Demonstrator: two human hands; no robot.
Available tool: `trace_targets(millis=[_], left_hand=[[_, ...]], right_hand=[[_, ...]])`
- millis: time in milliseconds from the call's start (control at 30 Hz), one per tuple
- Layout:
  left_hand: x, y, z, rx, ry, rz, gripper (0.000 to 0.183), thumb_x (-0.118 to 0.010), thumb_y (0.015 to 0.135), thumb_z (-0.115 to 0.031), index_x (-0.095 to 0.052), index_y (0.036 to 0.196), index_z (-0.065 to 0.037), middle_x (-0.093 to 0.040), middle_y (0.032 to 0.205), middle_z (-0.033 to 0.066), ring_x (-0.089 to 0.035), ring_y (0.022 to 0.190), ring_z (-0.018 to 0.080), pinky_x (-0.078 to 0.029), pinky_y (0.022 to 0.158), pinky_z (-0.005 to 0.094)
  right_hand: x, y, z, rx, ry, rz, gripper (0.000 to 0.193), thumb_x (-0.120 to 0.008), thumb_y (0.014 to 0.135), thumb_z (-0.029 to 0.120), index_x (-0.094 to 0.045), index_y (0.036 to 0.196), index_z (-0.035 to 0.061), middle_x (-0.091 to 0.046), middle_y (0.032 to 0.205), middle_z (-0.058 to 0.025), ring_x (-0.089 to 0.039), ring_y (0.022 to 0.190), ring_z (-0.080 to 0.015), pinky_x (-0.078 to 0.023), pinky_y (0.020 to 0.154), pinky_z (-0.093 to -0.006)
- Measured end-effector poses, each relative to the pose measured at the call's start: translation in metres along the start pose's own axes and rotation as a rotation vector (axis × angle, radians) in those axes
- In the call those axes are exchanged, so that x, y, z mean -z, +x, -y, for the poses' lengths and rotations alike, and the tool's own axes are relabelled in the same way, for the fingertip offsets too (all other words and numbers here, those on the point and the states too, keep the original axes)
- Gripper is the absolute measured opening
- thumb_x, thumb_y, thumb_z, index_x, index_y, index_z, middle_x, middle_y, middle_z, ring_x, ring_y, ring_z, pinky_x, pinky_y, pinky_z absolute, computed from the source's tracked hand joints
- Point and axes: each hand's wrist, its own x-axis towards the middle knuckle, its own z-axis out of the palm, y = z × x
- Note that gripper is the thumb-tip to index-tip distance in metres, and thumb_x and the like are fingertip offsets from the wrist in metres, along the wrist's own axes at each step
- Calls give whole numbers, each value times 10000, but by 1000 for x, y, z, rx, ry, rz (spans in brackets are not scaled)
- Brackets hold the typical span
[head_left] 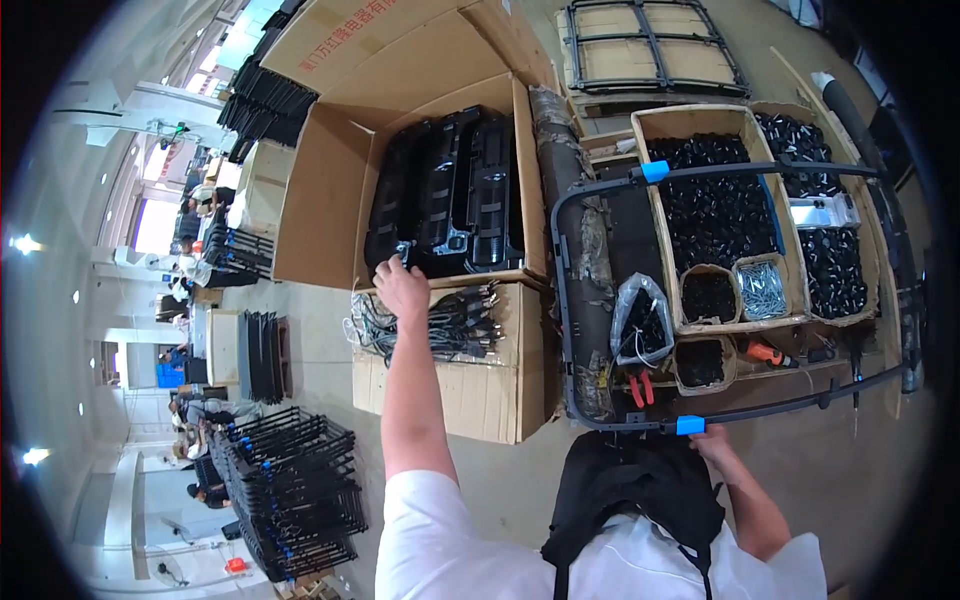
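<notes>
A large black rectangular tube frame [567, 330] with blue clips lies across the workbench. My right hand [712, 442] is at its near bar, beside a blue clip [690, 425], with fingers closed round the bar. My left arm stretches forward to an open carton [325, 200] that holds several long black plastic housings [440, 190]. My left hand [402, 290] is at the carton's near edge, its bent fingers on the near end of the leftmost housing. Its fingertips are partly hidden. Below that hand, a bundle of dark cables [450, 325] lies on a second cardboard box [440, 395].
Cardboard bins [655, 240] of small black parts and silver screws [762, 288] stand inside the frame's outline. Red-handled pliers [641, 388] and an orange power tool [768, 352] lie near them. Stacked black frames [290, 490] stand at left, with people working beyond.
</notes>
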Motion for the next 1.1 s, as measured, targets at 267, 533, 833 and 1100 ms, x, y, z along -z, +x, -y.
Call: trace_targets(millis=[267,533,833,1100], left_hand=[[-38,45,33,-230,-6,43,258,-758,891,-172,-679,1124,-97,-609,1345,140,-552,1281,342,-464,1044,467],[177,103,16,-190,-618,-606,261,-648,1062,-221,-647,1226,-18,-715,1120,185,-709,1016,382,-569,885,448],[326,45,-12,-376,-1460,-23,236,-629,1084,-136,-660,1260,18,-725,1097,50,-655,985,78,-541,896,238],[189,-16,-74,-269,-1451,134,500,-539,1109,-225,-460,1540,17,-523,1542,206,-508,1427,309,-377,1209,416]], right_hand=[[59,-125,-11,34,-66,-291,391,-673,937,177,-695,1266,-32,-750,977,-126,-692,789,-177,-558,714,-340],[34,-208,208,630,-322,-387,214,-717,895,89,-731,1093,11,-730,975,-152,-715,885,-325,-561,824,-429],[-58,-199,389,1342,-586,-663,747,-856,826,189,-525,1475,27,-642,1327,-207,-641,1198,-385,-518,1010,-427],[-82,-100,293,722,114,-394,446,-637,1025,223,-581,1373,-52,-723,1221,-208,-693,1148,-296,-515,1021,-408]])
